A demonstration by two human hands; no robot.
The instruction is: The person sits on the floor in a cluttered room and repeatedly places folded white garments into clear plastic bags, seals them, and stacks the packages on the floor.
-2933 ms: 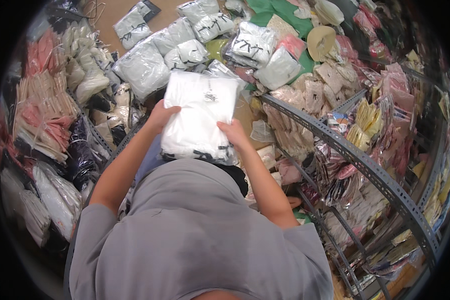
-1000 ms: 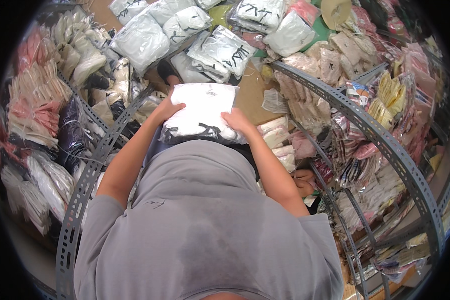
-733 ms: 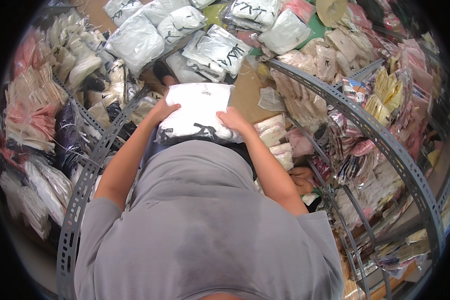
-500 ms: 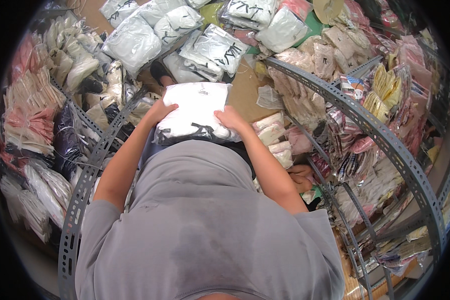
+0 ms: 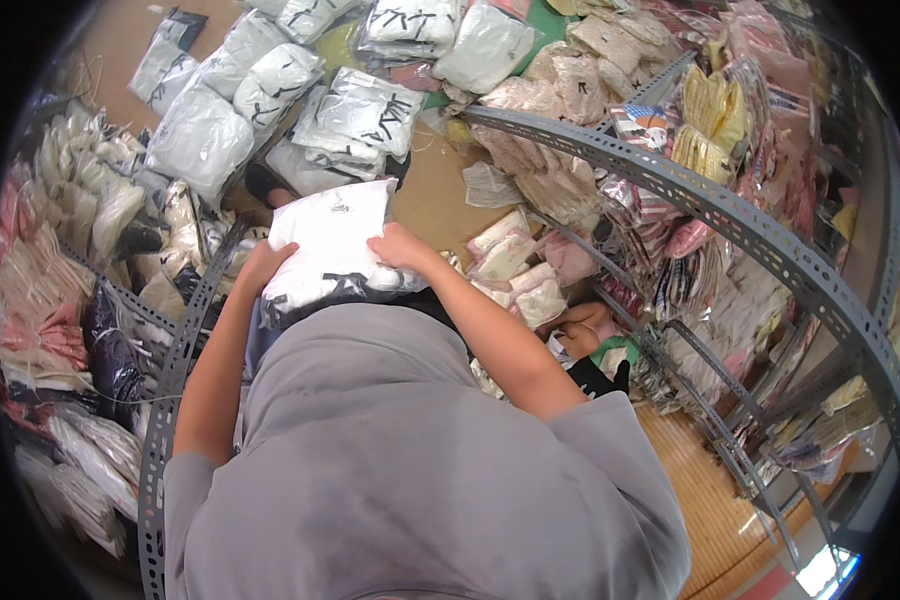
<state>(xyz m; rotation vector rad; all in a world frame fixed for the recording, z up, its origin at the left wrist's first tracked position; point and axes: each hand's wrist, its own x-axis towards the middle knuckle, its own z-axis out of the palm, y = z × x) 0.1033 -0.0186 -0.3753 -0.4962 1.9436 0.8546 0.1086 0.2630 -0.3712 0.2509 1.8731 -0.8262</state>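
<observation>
A stack of white folded clothing in a clear plastic bag (image 5: 332, 225) rests in front of my body, with black marks along its near edge. My left hand (image 5: 268, 264) grips its left side, thumb on top and fingers hidden beneath. At the right side, my right hand (image 5: 398, 246) holds it the same way. Beyond it, several similar bagged white packs (image 5: 365, 112) lie in piles on the brown floor covering, some with dark marks showing. A dark shoe (image 5: 262, 184) shows just past my left hand.
A perforated grey metal shelf frame (image 5: 670, 170) arcs along the right, loaded with bagged pink and yellow clothes (image 5: 710, 125). Another perforated metal bar (image 5: 170, 400) runs along the left beside bundled garments (image 5: 45, 290). Small bagged packs (image 5: 520, 265) and another person's bare limb (image 5: 582, 325) are right of me.
The view has shifted, so the floor piles and shelves appear farther left. Both hands keep their grip on the bagged clothing. More wooden floor shows at the lower right.
</observation>
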